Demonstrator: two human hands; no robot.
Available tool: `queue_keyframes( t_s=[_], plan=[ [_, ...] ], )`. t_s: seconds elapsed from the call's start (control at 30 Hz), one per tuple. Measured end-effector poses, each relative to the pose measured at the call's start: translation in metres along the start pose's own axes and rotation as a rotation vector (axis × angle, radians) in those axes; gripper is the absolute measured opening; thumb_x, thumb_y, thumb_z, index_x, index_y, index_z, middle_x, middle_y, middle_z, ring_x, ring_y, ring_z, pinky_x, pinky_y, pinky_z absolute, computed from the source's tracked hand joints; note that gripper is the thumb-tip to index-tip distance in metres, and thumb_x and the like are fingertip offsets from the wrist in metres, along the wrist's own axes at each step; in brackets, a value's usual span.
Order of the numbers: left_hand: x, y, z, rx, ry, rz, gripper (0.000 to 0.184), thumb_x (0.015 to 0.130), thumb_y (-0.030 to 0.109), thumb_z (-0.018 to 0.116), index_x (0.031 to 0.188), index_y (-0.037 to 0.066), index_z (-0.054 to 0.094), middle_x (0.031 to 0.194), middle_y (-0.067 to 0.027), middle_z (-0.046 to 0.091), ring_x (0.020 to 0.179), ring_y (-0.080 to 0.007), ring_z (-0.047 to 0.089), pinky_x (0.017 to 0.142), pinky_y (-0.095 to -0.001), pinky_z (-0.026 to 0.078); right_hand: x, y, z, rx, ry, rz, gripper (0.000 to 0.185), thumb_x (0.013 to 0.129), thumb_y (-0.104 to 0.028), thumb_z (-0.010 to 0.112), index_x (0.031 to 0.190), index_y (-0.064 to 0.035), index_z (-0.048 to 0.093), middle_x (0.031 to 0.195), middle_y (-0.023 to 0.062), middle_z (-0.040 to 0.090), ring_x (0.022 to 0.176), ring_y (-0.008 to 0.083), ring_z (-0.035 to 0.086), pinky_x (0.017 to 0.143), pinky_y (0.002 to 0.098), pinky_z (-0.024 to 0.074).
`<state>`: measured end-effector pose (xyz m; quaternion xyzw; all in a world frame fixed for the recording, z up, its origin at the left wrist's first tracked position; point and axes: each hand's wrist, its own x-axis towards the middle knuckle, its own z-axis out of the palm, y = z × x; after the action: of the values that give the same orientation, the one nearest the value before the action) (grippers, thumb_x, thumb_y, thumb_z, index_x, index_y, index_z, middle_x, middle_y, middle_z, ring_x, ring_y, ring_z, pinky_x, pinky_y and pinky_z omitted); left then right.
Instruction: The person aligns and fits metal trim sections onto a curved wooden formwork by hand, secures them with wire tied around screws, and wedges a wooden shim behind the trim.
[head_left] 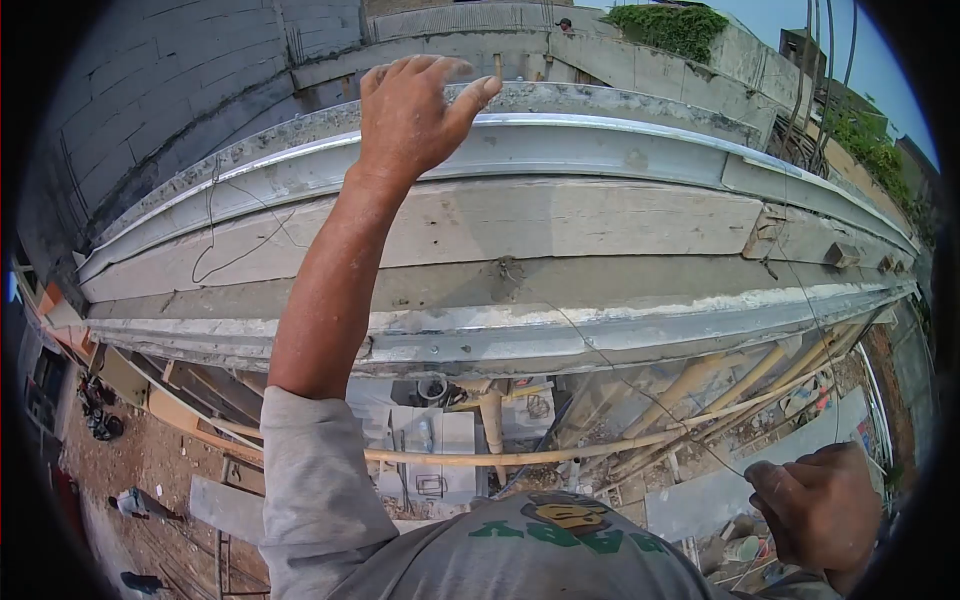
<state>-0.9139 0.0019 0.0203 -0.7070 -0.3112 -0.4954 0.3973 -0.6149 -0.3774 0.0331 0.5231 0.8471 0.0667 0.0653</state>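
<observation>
My left hand is raised at the upper middle, above the far metal beam. Its fingers are bent forward, the thumb stands apart, and nothing shows in it. At the lower right, my right hand is closed, pinching a thin dark wire. That wire runs up and left towards a small knot on the grey strip between the boards and the near metal beam. A pale wooden board lies along the far beam.
Bamboo poles and rubble lie far below the near beam. A loose wire loop rests on the left boards. A block wall rises at upper left. One person is below left; another person's head shows at the top.
</observation>
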Motion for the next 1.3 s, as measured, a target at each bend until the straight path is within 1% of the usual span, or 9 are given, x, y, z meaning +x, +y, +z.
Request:
queue_keyframes(
  t_s=[0.03, 0.13, 0.17, 0.53, 0.73, 0.93, 1.0, 1.17, 1.3],
  plan=[
    [0.004, -0.001, 0.012, 0.109, 0.069, 0.092, 0.069, 0.089, 0.066, 0.048, 0.090, 0.001, 0.071, 0.084, -0.0192, 0.068, 0.084, -0.0283, 0.066, 0.070, -0.0419, 0.051, -0.006, -0.004, -0.005, -0.105, 0.093, 0.088, 0.020, 0.081, -0.023, 0.070, 0.091, -0.0086, 0.060, 0.064, 0.0079, 0.062, 0.055, 0.0238, 0.062, 0.046, 0.0352, 0.0459],
    [0.002, 0.003, 0.024, 0.001, -0.834, -0.348, 0.084, 0.086, 0.078, 0.036, 0.063, 0.002, 0.066, 0.063, -0.0174, 0.063, 0.062, -0.0275, 0.063, 0.054, -0.0429, 0.047, 0.002, -0.001, -0.022, -0.292, 0.346, 0.188, 0.020, 0.083, -0.023, 0.068, 0.092, -0.0062, 0.061, 0.069, 0.0085, 0.062, 0.060, 0.0235, 0.060, 0.052, 0.0356, 0.0444],
    [-0.014, -0.002, 0.034, -0.012, -0.577, -0.257, 0.089, 0.083, 0.082, 0.032, 0.048, 0.004, 0.055, 0.049, -0.0128, 0.055, 0.047, -0.0245, 0.056, 0.044, -0.0414, 0.041, 0.010, 0.006, -0.031, -0.312, 0.422, 0.184, 0.020, 0.084, -0.023, 0.068, 0.092, -0.0055, 0.061, 0.070, 0.0087, 0.062, 0.062, 0.0234, 0.059, 0.054, 0.0357, 0.0439],
    [-0.018, 0.004, 0.041, -0.025, -0.573, -0.309, 0.085, 0.084, 0.081, 0.034, 0.050, 0.008, 0.059, 0.040, -0.0056, 0.047, 0.035, -0.0161, 0.044, 0.034, -0.0324, 0.032, 0.163, 0.068, -0.176, -0.288, 0.925, 0.062, 0.025, 0.092, -0.021, 0.061, 0.097, 0.0032, 0.064, 0.087, 0.0108, 0.062, 0.081, 0.0224, 0.051, 0.078, 0.0372, 0.0385],
    [-0.026, 0.006, 0.040, -0.065, -0.454, -0.370, 0.082, 0.090, 0.073, 0.033, 0.055, 0.006, 0.064, 0.044, -0.0088, 0.051, 0.038, -0.0192, 0.049, 0.037, -0.0354, 0.035, 0.361, 0.146, -0.195, -0.246, 1.022, 0.019, 0.025, 0.088, -0.027, 0.065, 0.093, -0.0033, 0.070, 0.083, 0.0113, 0.066, 0.076, 0.0237, 0.059, 0.073, 0.0389, 0.0442],
    [-0.017, 0.011, 0.026, -0.084, -0.606, -0.423, 0.082, 0.086, 0.076, 0.038, 0.068, 0.004, 0.071, 0.056, -0.0117, 0.060, 0.049, -0.0230, 0.057, 0.048, -0.0386, 0.042, 0.543, 0.211, -0.162, -0.134, 0.894, 0.133, 0.025, 0.085, -0.034, 0.068, 0.088, -0.0099, 0.076, 0.078, 0.0119, 0.071, 0.071, 0.0251, 0.066, 0.069, 0.0405, 0.0500],
    [-0.022, 0.011, 0.033, -0.077, -0.539, -0.378, 0.082, 0.083, 0.078, 0.042, 0.076, 0.003, 0.074, 0.058, -0.0117, 0.061, 0.053, -0.0233, 0.059, 0.051, -0.0391, 0.044, 0.584, 0.215, -0.138, -0.075, 0.727, 0.159, 0.029, 0.072, -0.033, 0.076, 0.088, -0.0085, 0.076, 0.090, 0.0165, 0.071, 0.086, 0.0341, 0.068, 0.078, 0.0451, 0.0526],
    [-0.022, 0.009, 0.029, -0.110, -0.546, -0.368, 0.084, 0.076, 0.080, 0.052, 0.090, 0.001, 0.075, 0.063, -0.0117, 0.063, 0.061, -0.0234, 0.062, 0.060, -0.0399, 0.047, 0.631, 0.240, -0.066, -0.198, 0.137, -0.012, 0.027, 0.066, -0.033, 0.080, 0.077, -0.0083, 0.077, 0.081, 0.0172, 0.069, 0.079, 0.0339, 0.064, 0.072, 0.0439, 0.0489],
    [-0.022, 0.008, 0.029, -0.130, -0.561, -0.366, 0.086, 0.073, 0.083, 0.053, 0.088, 0.001, 0.075, 0.062, -0.0119, 0.062, 0.060, -0.0234, 0.061, 0.059, -0.0389, 0.046, 0.602, 0.268, -0.052, 0.040, 0.089, 0.185, 0.025, 0.069, -0.035, 0.078, 0.074, -0.0105, 0.077, 0.087, 0.0175, 0.069, 0.084, 0.0353, 0.064, 0.074, 0.0435, 0.0491]
  ],
)
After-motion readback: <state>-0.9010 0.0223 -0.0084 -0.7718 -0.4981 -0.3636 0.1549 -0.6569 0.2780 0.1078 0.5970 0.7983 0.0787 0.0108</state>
